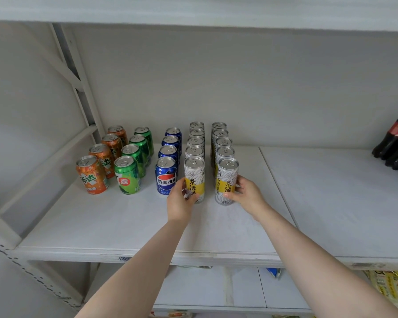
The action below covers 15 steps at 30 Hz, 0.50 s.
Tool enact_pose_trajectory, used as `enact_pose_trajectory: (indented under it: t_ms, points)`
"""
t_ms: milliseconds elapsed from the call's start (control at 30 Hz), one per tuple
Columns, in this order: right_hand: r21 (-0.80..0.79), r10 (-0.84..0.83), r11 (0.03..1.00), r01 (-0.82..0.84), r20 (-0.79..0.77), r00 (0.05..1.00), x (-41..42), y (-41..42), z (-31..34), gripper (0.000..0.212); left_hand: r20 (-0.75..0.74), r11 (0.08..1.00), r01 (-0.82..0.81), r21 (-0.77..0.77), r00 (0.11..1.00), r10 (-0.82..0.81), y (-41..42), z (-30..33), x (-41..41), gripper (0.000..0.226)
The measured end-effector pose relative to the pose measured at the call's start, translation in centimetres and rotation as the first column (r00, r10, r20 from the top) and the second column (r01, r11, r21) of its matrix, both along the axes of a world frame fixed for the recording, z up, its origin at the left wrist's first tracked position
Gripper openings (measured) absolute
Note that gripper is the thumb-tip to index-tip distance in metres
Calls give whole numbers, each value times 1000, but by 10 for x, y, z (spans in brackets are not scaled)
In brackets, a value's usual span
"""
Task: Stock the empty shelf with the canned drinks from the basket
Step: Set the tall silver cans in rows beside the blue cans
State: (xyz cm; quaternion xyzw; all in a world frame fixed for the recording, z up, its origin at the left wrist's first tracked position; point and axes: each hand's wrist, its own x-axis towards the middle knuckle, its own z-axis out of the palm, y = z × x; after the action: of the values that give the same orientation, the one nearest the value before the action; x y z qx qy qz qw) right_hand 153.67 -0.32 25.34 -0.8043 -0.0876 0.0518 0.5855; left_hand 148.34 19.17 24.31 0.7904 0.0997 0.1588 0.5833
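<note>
Left hand [180, 200] curled round front tea can [194, 179]; right hand [246, 195] curled round second tea can [226, 181]. Both cans stood on shelf [124, 221], likely held to square front of rows. Basket unseen.

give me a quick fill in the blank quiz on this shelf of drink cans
1. The left hand grips a tall white-and-yellow tea can next to the front ____ cola can.
2. The right hand holds the front can of the ____ row.
3. The orange soda cans number ____.

Missing words: blue; rightmost; four
</note>
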Motion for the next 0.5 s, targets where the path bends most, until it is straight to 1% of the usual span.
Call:
enact_pose_trajectory:
  t_ms: [133,267,433,500]
  points:
    - [-34,15,999,-14,7,1000,3,0,0,64,-3,1000,-2,2,1000,2,-1,1,0,57]
    - [-15,10,1000,-10,12,1000,1,0,0,61,-12,1000,-2,-19,1000,2,-1,1,-1,57]
    - [1,-3,1000,3,30,1000,-3,1,-1,60,0,1000,0,-5,1000,0,0,1,-1,56]
    - [28,-31,999,30,24,999,-5,2,-3,55,1,1000,-1,-3,1000,1,2,1,-1,56]
